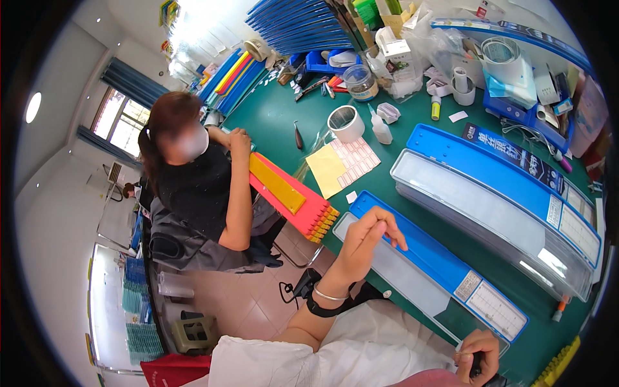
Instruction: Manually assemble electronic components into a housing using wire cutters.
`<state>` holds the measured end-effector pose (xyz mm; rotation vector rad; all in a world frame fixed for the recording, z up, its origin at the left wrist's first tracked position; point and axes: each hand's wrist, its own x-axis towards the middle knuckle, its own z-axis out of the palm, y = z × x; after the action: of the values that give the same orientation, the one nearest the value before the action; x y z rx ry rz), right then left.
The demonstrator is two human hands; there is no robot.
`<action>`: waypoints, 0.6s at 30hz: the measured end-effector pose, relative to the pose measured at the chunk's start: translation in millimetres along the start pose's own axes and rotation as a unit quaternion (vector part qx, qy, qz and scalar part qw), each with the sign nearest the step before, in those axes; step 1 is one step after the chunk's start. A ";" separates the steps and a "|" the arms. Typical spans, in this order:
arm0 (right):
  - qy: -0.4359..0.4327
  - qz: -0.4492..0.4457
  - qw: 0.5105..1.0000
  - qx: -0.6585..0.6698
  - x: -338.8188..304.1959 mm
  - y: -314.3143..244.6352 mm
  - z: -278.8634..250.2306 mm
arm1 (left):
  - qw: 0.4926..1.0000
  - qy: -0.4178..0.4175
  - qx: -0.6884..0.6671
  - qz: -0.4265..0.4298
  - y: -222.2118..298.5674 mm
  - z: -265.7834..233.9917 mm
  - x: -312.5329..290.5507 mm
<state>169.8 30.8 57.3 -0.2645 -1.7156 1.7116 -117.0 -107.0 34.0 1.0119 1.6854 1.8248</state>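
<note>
My left hand (369,240), a bracelet and a black strap at its wrist, is raised over the far left end of a long narrow plastic case (445,261). Its fingers are bent and pressed together; whatever they hold, if anything, is hidden. The case lies open along the table's near edge, one half blue with white labels, the other clear and whitish. By its near right end my right hand (478,356) is curled closed, partly cut by the picture's lower rim. I cannot make out what its fingers hold.
Stacked blue-and-clear cases (496,219) lie beyond. Yellow-and-white label sheets (345,166), a tape roll (345,124), a small white bottle (380,129) and a jar (360,82) share the green table (271,119). At left a co-worker (193,168) sits by a pink-and-yellow stack (290,200).
</note>
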 end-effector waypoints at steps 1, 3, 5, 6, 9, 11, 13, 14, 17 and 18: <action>-0.004 -0.010 1.000 -0.004 1.5 -1.1 0.9 | 1.000 0.007 0.016 -0.001 -3.0 -3.5 -0.8; 0.001 -0.005 1.000 -0.005 -2.8 -0.6 -0.4 | 0.999 0.011 0.031 -0.003 -2.4 -6.9 -0.5; 0.008 0.002 1.000 -0.007 -4.1 -1.3 -3.1 | 0.996 0.033 0.083 -0.002 0.7 -9.0 3.0; 0.027 0.004 1.000 -0.002 -5.7 -3.3 -1.9 | 0.996 0.028 0.080 -0.010 2.8 -10.9 3.1; 0.085 0.052 0.995 -0.015 -10.4 -4.1 2.1 | 0.976 0.093 0.193 0.033 0.0 -17.7 10.1; 0.080 0.074 0.994 -0.011 -15.7 8.4 6.0 | 0.958 0.139 0.245 0.045 2.6 -30.0 2.0; 0.046 0.055 0.997 -0.034 -8.2 6.0 10.7 | 0.955 0.143 0.258 0.041 0.7 -39.7 3.8; 0.050 0.074 0.995 -0.038 -7.8 5.5 11.4 | 0.956 0.148 0.247 0.050 -2.8 -43.7 4.6; 0.022 0.009 0.999 0.022 -7.2 17.8 7.2 | 0.954 0.147 0.254 0.056 -10.7 -44.2 12.6; 0.024 0.022 0.999 0.023 -6.0 17.6 7.1 | 0.949 0.146 0.273 0.065 -11.3 -45.4 12.7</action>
<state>164.4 23.6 39.6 -0.3223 -1.6454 1.7595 -161.4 -125.0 26.4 1.1233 2.4475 1.6841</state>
